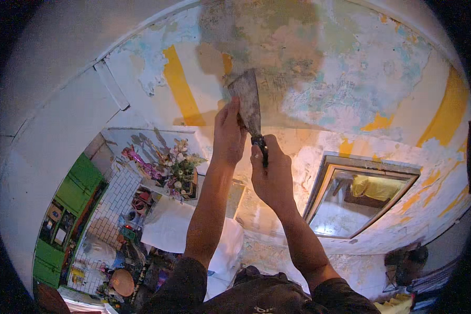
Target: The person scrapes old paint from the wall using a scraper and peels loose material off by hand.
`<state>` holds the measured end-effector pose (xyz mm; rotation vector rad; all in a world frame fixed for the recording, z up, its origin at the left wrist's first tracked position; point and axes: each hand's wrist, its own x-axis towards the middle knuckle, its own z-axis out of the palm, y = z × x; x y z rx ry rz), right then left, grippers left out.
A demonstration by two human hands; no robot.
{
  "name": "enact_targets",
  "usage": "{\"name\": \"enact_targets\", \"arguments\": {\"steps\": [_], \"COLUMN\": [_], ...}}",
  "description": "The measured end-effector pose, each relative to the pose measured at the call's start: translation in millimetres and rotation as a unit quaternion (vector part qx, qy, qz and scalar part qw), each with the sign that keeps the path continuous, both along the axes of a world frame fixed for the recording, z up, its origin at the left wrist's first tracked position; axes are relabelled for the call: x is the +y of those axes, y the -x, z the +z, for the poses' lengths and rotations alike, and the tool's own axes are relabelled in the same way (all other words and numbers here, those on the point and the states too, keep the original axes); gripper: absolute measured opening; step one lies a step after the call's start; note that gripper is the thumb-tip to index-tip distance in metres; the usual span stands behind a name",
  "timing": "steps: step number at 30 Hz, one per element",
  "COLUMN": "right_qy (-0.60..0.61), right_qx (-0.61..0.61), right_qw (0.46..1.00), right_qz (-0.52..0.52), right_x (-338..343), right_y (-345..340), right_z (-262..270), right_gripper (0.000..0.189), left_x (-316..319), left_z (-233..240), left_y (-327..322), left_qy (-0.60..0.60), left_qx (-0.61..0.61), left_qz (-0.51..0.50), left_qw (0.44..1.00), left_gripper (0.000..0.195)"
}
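Observation:
Both hands are raised at the middle of the view, in front of a wall [333,78] with peeling paint in white, pale blue and yellow-orange. My right hand [272,168] is closed around the dark handle of a putty knife [248,98]. Its wide, stained metal blade points up and slightly left. At the blade's left edge is my left hand [229,133], its fingertips against the metal; how firmly they grip it cannot be told. A dark shadow falls on the wall behind the blade, and whether the blade touches the wall is not plain.
A framed window or mirror [376,168] is set in the wall at right. Flowers [180,161] stand on a ledge at left, above a white sheet [168,227]. Green cabinets [80,180] and cluttered household goods lie lower left. A dark fan-like object [408,263] is at lower right.

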<state>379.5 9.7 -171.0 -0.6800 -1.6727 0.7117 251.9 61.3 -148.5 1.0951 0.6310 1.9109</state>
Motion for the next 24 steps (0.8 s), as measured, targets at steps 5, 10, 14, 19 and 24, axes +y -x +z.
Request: {"name": "enact_targets", "arguments": {"steps": [5, 10, 14, 19, 24], "right_qy": [-0.037, -0.037, -0.018, -0.006, -0.046], "right_qx": [0.021, 0.021, 0.013, 0.013, 0.017], "right_qw": [0.999, 0.999, 1.0, 1.0, 0.999], "right_qz": [0.007, 0.005, -0.003, 0.01, 0.0], "right_x": [5, 5, 5, 1, 4], "right_y": [6, 6, 9, 8, 17], "right_z": [0, -4, 0, -4, 5], "right_gripper": [0.009, 0.008, 0.008, 0.008, 0.008], "left_x": [6, 7, 2, 8, -6], "left_z": [8, 1, 15, -1, 27], "left_y": [4, 2, -1, 2, -8], "left_qy": [-0.004, -0.004, 0.007, -0.002, 0.005], "left_qx": [-0.014, -0.018, -0.021, -0.016, -0.04], "left_qz": [0.004, -0.006, 0.022, 0.038, 0.037], "left_qw": [1.0, 1.0, 1.0, 0.999, 0.999], "left_gripper": [0.026, 0.026, 0.028, 0.03, 0.03]}}
